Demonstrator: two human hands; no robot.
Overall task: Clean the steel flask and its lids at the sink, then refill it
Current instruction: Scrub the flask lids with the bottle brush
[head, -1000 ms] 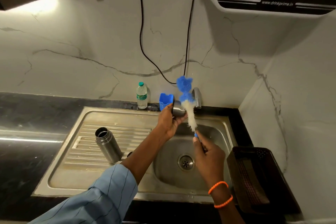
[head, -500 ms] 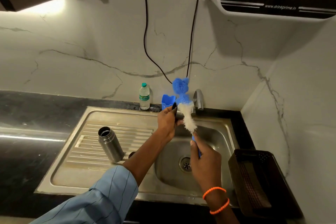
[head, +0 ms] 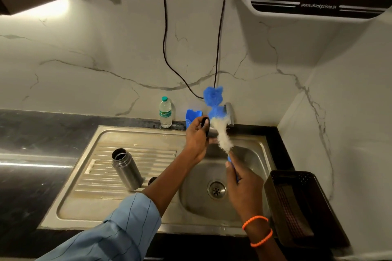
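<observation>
Scrubbing a flask lid over the sink, under a purifier marked "www.drinkprime.in".

The open steel flask point(head: 126, 170) stands on the sink's drainboard point(head: 99, 176), well left of the fingers, with a green-labelled water bottle point(head: 165, 112) behind on the tabletop point(head: 31, 133). The left hand point(head: 197, 135) grips a steel lid point(head: 209, 128) with curled fingers; the white bristles of a blue-tipped bottle brush point(head: 221, 131) touch it. The right hand point(head: 244, 184) is wrapped round the brush's blue handle. A dark basket point(head: 301, 207) sits right. Since a second ago, hands and brush sit slightly higher in the frame.
</observation>
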